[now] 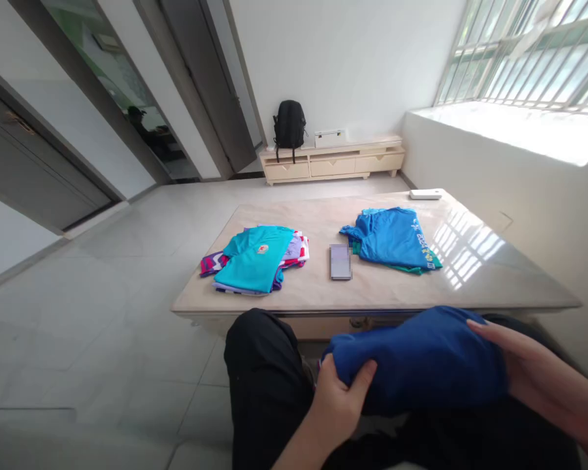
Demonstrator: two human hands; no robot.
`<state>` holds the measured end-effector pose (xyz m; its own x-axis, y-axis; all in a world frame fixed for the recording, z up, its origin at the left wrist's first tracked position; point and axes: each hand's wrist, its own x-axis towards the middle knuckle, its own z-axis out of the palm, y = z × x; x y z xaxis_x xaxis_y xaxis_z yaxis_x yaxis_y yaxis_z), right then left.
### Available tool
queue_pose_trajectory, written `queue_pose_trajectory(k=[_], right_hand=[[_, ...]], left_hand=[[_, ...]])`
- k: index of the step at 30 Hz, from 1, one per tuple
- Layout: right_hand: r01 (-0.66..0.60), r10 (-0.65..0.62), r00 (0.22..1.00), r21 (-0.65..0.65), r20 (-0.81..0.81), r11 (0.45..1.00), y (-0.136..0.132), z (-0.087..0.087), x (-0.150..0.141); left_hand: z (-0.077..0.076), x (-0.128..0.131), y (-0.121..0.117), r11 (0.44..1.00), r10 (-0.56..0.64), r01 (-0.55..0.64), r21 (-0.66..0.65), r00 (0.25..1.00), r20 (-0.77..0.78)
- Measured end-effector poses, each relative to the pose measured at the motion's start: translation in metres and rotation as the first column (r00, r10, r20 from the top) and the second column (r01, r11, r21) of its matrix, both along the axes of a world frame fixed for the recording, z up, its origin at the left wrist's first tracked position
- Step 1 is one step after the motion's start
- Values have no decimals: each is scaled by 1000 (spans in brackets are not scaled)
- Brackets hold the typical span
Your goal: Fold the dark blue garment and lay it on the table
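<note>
My left hand [340, 395] pinches the near edge of the dark blue garment [421, 359] lying on my lap; my right hand [534, 369] lies flat and spread on it. I should press evenly so the fold stays straight.

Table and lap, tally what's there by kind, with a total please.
Piles of clothes: 2, a turquoise-topped pile and a blue-topped pile
Phones: 1
White boxes: 1
Dark blue garments held in both hands: 1
Total: 5
</note>
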<state>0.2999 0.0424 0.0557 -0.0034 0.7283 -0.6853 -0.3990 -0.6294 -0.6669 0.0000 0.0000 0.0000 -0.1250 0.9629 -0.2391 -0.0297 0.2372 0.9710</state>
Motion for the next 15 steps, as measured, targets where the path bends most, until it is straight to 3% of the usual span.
queue_pose_trajectory(k=[3,7,11,15], right_hand=[[-19,-11,994,266,108,964,-4,-7,-2],[-92,-16,974,461,225,883,-9,-14,-20],[-131,-27,961,540,274,831,-3,-28,-41],[-159,38,971,512,238,844,2,-48,-50]], left_hand=[[16,4,14,998,44,-40,52,995,-88],[29,7,25,993,95,-90,76,994,-60],[23,6,26,991,131,-132,20,990,58],[14,3,26,995,98,-98,-8,984,147]])
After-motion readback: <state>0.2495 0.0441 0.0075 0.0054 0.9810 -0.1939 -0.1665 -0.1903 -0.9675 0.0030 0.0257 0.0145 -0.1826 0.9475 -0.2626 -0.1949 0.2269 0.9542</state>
